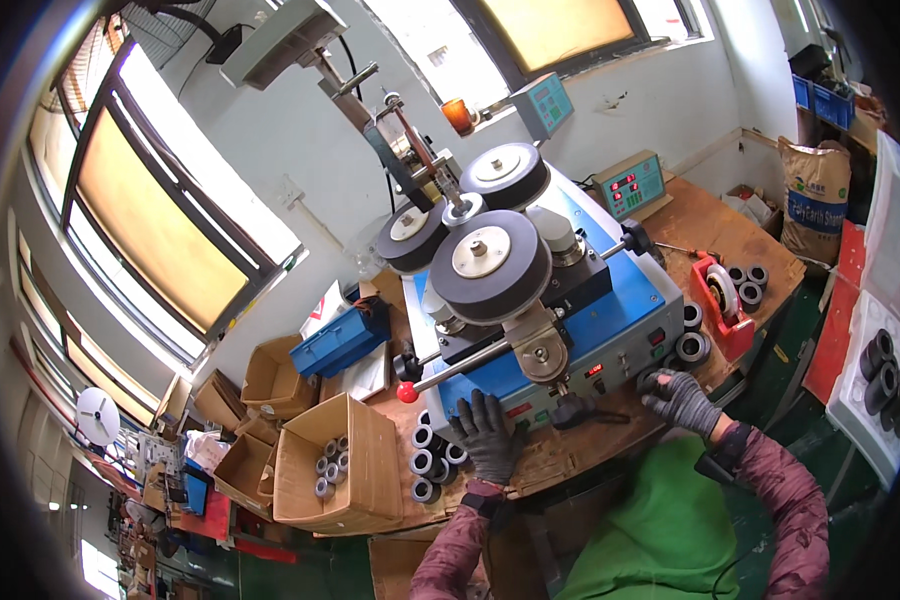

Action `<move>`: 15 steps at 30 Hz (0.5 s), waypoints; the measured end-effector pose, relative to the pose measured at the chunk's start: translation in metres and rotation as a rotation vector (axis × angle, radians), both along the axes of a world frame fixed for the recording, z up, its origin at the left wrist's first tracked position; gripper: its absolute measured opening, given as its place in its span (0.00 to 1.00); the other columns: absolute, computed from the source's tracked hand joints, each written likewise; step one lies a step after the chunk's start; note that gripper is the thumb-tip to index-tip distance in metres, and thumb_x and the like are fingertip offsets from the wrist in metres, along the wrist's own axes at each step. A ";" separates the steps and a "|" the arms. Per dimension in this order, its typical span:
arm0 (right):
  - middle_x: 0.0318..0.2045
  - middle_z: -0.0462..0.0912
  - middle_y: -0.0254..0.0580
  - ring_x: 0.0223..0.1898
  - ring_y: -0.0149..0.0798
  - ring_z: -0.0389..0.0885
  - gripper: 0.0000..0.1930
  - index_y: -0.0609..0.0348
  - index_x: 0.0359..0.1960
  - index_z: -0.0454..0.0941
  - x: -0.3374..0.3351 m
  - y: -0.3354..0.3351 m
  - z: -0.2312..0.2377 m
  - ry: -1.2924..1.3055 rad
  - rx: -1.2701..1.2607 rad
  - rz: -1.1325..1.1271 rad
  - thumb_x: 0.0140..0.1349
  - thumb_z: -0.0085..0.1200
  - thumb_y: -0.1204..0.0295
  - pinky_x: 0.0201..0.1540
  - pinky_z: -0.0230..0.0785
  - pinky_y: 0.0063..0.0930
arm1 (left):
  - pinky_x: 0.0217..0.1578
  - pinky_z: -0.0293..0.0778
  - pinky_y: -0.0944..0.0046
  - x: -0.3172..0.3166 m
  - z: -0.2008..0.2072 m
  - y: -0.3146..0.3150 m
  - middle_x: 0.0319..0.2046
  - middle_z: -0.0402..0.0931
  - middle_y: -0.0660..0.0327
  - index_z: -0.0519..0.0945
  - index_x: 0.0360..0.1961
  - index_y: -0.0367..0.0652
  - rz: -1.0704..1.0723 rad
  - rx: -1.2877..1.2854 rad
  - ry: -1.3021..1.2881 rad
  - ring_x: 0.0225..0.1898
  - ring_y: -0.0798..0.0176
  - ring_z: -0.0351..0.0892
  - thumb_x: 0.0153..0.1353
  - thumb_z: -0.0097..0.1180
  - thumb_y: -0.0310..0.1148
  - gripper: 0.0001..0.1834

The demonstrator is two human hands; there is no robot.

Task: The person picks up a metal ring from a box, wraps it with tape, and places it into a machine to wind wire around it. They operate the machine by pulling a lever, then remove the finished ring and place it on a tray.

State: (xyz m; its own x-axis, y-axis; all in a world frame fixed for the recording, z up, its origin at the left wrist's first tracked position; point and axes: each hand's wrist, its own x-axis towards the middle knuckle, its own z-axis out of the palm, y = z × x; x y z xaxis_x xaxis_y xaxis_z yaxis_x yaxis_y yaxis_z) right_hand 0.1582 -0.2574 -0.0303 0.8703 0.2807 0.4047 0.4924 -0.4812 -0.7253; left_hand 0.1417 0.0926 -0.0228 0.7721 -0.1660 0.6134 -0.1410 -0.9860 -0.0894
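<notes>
My left hand [485, 438], in a grey knit glove, lies with fingers spread against the lower left front of a blue and white bench machine [595, 365]. Beside it stand several dark grey rings [424, 464]. My right hand [682, 402], gloved too, is at the machine's right front corner with its fingers curled together; whatever they hold is hidden. More grey rings [692, 348] sit just beyond that hand. On top of the machine are three thick dark wheels [490, 285] with pale hubs. A black handle [574, 410] sticks out in front between my hands.
An open cardboard box [370, 455] with several rings stands at the left, a blue toolbox [342, 338] behind it. Toward the right are a red fixture [722, 305], a digital control box [632, 187] and a white tray [865, 320] of rings. Green cloth [660, 520] covers my lap.
</notes>
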 end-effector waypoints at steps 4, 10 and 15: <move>0.30 0.80 0.47 0.34 0.50 0.80 0.10 0.57 0.37 0.78 0.015 -0.014 0.025 -0.102 -0.044 0.018 0.54 0.58 0.68 0.38 0.73 0.37 | 0.65 0.43 0.39 -0.008 0.022 -0.010 0.65 0.54 0.48 0.60 0.63 0.40 -0.040 -0.104 0.104 0.68 0.42 0.48 0.41 0.68 0.51 0.50; 0.28 0.81 0.45 0.32 0.41 0.81 0.08 0.59 0.37 0.78 0.043 -0.015 0.114 -0.061 0.028 0.082 0.58 0.57 0.70 0.37 0.72 0.31 | 0.62 0.54 0.44 -0.031 0.108 0.022 0.61 0.60 0.48 0.65 0.60 0.40 -0.282 -0.024 -0.281 0.63 0.43 0.57 0.47 0.66 0.45 0.40; 0.27 0.79 0.36 0.30 0.27 0.76 0.10 0.62 0.36 0.77 0.115 0.016 0.193 -0.275 -0.107 0.150 0.63 0.52 0.67 0.36 0.70 0.25 | 0.47 0.66 0.49 0.008 0.150 0.043 0.46 0.72 0.52 0.74 0.46 0.43 -0.191 0.054 -0.161 0.50 0.48 0.70 0.48 0.64 0.45 0.26</move>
